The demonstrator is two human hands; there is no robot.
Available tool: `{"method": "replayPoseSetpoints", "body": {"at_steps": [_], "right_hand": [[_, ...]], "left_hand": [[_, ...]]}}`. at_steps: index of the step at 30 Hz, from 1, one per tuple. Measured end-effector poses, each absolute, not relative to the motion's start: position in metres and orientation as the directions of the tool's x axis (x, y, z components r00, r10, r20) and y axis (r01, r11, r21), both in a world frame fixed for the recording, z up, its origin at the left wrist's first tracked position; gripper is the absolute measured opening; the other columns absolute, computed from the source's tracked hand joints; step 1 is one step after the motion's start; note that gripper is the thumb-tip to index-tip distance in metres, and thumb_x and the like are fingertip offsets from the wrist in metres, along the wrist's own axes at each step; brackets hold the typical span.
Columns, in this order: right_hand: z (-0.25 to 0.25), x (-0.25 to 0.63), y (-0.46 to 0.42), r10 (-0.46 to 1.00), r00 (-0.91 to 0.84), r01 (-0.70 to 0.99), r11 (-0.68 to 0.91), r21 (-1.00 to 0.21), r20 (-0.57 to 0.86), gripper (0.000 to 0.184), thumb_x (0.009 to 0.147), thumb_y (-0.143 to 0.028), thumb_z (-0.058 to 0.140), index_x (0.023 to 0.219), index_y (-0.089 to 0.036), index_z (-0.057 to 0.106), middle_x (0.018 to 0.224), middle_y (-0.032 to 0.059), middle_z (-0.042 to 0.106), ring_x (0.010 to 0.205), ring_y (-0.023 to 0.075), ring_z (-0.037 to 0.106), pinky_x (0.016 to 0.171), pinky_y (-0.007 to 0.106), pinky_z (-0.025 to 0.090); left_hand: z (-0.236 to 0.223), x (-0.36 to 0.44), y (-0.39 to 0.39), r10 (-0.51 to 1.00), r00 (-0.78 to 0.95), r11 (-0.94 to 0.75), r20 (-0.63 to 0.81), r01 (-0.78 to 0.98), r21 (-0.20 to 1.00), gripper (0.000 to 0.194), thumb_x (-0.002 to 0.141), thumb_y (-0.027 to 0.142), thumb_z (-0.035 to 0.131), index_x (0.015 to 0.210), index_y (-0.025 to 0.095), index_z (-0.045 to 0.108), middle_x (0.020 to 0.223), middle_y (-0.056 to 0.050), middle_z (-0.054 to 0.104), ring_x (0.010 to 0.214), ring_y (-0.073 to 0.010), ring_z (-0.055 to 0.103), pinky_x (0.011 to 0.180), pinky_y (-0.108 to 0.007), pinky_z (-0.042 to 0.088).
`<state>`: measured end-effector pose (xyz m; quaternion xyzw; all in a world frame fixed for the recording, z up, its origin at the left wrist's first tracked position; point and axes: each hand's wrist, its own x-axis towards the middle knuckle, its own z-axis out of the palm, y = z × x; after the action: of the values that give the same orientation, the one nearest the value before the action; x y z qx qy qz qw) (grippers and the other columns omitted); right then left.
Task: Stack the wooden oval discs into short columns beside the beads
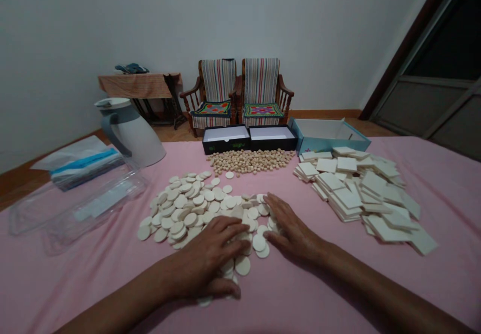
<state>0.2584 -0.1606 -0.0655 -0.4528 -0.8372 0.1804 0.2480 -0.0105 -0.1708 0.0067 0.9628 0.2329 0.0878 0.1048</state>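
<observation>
Many cream discs (188,208) under left fingers (225,228), right fingers (278,208)

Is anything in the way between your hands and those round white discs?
No, nothing visible is in the way. Your left hand lies right on the round cream discs, and your right hand rests against the edge of the pile.

We are looking forward and down from our head-worn camera, close above our left hand (210,259) and right hand (295,231).
</observation>
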Motion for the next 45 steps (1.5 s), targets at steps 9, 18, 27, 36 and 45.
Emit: {"method": "replayPoseSetpoints", "body": {"at_steps": [9, 18, 27, 36, 45], "right_hand": [[-0.023, 0.215, -0.145, 0.700, -0.714, 0.633, 0.653, -0.416, 0.013, 0.102, 0.073, -0.063, 0.061, 0.151, -0.018, 0.013, 0.157, 0.0161, 0.008, 0.144, 0.0317, -0.001, 0.114, 0.055, 0.004], [-0.021, 0.198, -0.110, 0.677, -0.730, 0.653, 0.652, -0.385, -0.092, 0.103, 0.071, -0.055, 0.066, 0.152, -0.020, 0.012, 0.157, 0.0158, 0.008, 0.144, 0.0340, 0.001, 0.112, 0.055, 0.009], [-0.014, 0.177, -0.093, 0.686, -0.725, 0.665, 0.678, -0.313, -0.056, 0.091, 0.063, -0.055, 0.072, 0.140, -0.020, 0.038, 0.137, 0.0168, 0.045, 0.120, 0.0341, 0.043, 0.097, 0.051, 0.036], [-0.015, 0.167, -0.090, 0.723, -0.691, 0.695, 0.656, -0.294, -0.022, 0.076, 0.069, -0.042, 0.067, 0.136, -0.019, 0.039, 0.129, 0.0146, 0.049, 0.114, 0.0310, 0.044, 0.092, 0.047, 0.039], [-0.013, 0.141, -0.093, 0.797, -0.604, 0.772, 0.578, -0.265, -0.019, 0.060, 0.074, -0.049, 0.061, 0.124, -0.018, 0.047, 0.123, 0.0156, 0.051, 0.110, 0.0313, 0.046, 0.088, 0.047, 0.039]], "left_hand": [[-0.011, -0.028, -0.188, 0.421, 0.904, -0.902, 0.069, 0.409, 0.141, 0.063, 0.085, 0.047, 0.056, 0.141, 0.026, 0.037, 0.146, -0.012, 0.040, 0.133, -0.0333, 0.037, 0.108, -0.052, 0.030], [-0.030, -0.033, -0.172, 0.497, 0.844, -0.862, 0.200, 0.507, 0.000, 0.028, 0.085, 0.023, 0.056, 0.113, 0.024, 0.059, 0.141, -0.010, 0.047, 0.131, -0.0308, 0.039, 0.107, -0.053, 0.030], [-0.019, -0.044, -0.141, 0.574, 0.741, -0.795, 0.348, 0.606, 0.022, 0.014, 0.086, 0.017, 0.049, 0.095, 0.017, 0.060, 0.125, -0.011, 0.059, 0.122, -0.0268, 0.047, 0.105, -0.047, 0.034], [-0.025, -0.067, -0.103, 0.696, 0.530, -0.637, 0.485, 0.767, 0.075, 0.013, 0.091, 0.021, 0.045, 0.092, 0.017, 0.058, 0.113, -0.011, 0.063, 0.113, -0.0249, 0.053, 0.098, -0.044, 0.041], [-0.024, -0.086, -0.104, 0.714, 0.424, -0.574, 0.556, 0.811, 0.118, 0.016, 0.092, 0.027, 0.046, 0.096, 0.017, 0.058, 0.107, -0.010, 0.065, 0.106, -0.0236, 0.056, 0.093, -0.040, 0.043]]}}
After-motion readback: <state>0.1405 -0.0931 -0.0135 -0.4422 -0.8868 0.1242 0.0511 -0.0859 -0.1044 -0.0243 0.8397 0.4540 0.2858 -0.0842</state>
